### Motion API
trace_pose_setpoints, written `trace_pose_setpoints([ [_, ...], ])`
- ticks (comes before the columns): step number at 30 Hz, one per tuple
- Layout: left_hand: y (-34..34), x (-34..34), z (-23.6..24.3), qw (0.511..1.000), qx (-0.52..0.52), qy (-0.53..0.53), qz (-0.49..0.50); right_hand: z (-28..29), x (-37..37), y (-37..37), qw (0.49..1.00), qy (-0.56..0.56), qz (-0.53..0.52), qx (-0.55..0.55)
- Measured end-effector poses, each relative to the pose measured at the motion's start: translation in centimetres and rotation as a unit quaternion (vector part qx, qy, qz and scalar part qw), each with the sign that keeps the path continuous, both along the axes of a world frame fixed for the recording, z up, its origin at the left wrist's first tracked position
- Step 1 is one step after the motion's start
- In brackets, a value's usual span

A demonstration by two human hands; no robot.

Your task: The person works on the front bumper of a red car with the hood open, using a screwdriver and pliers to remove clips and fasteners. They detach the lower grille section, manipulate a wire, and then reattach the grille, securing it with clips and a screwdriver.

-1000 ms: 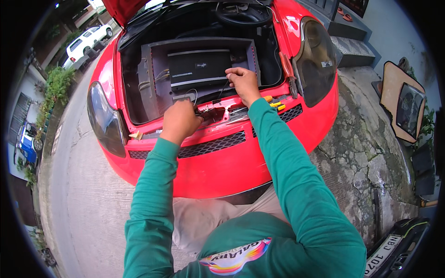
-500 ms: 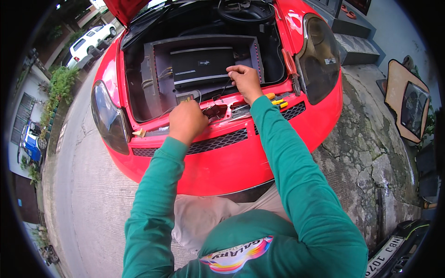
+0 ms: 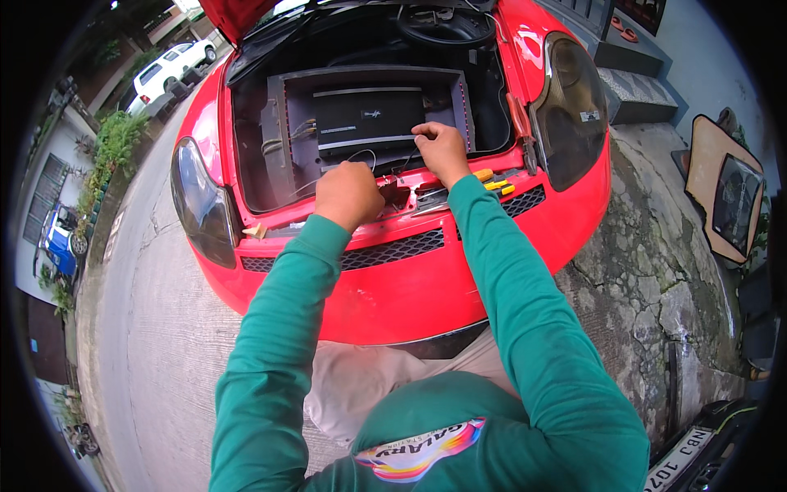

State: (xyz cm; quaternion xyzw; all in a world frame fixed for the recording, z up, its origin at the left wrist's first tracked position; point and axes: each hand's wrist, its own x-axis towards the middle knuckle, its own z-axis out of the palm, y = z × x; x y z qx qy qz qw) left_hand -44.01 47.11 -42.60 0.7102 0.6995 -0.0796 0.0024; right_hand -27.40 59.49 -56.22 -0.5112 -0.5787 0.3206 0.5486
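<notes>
My left hand (image 3: 351, 195) is closed at the front lip of the red car's open front compartment, beside a dark latch area (image 3: 398, 194) and a thin looped pale wire (image 3: 367, 152); its fingertips are hidden. My right hand (image 3: 443, 154) pinches a thin black wire (image 3: 409, 160) above that lip. Behind both hands a black amplifier (image 3: 369, 119) lies in a grey box (image 3: 279, 139), with cables at its left side. Hand tools with yellow and orange handles (image 3: 496, 184) rest on the lip below my right hand, and red-handled pliers (image 3: 518, 123) lie farther right.
The raised hood (image 3: 229, 16) is at the top, near a spare tyre (image 3: 443, 26). Steps (image 3: 631, 102) and a leaning tan panel (image 3: 707, 180) are at the right, another vehicle's bumper (image 3: 713, 451) at the lower right. A white car (image 3: 168, 74) stands up the road.
The view has shifted, so the car sits slightly farther right in the picture. Both hands stay at the front lip, my left hand slightly raised, my right still pinching the wire.
</notes>
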Motion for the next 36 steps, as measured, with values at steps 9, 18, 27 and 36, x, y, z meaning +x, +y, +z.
trace_pose_setpoints([
  [9, -0.4, 0.4, -0.4, 1.000, -0.005, 0.000, 0.030, 1.0, -0.3, -0.8, 0.998, -0.055, 0.033, -0.007],
  [18, -1.1, 2.4, -1.6, 0.998, 0.042, 0.010, -0.056, 0.6, -0.1, -0.6, 0.997, -0.033, 0.064, 0.001],
  [27, -3.9, -1.1, -5.2, 0.985, 0.165, -0.047, 0.002, 1.4, -0.5, -1.0, 0.996, -0.045, 0.077, 0.010],
  [36, -1.9, -1.5, -1.3, 0.994, 0.052, -0.080, -0.050, 0.9, 0.4, -0.8, 0.992, -0.114, -0.058, -0.020],
])
